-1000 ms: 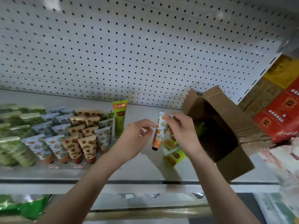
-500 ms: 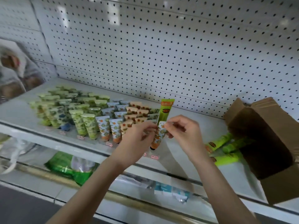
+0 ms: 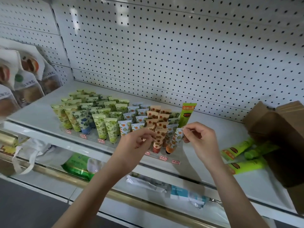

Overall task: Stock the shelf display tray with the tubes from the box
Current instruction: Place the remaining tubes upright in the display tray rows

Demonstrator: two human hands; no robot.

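Head view: thumb and forefinger of my right hand (image 3: 201, 139) pinch the crimped top of the orange-print tube (image 3: 174, 142), which stands cap-down at the front right of the display tray (image 3: 178, 153). My left hand (image 3: 138, 140) curls just beside it; I cannot tell whether it grips anything. The box (image 3: 279, 129) lies farther right.

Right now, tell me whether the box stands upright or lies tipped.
Tipped. The box lies on its side on the shelf, mouth open sideways, with green tubes lying at its mouth.
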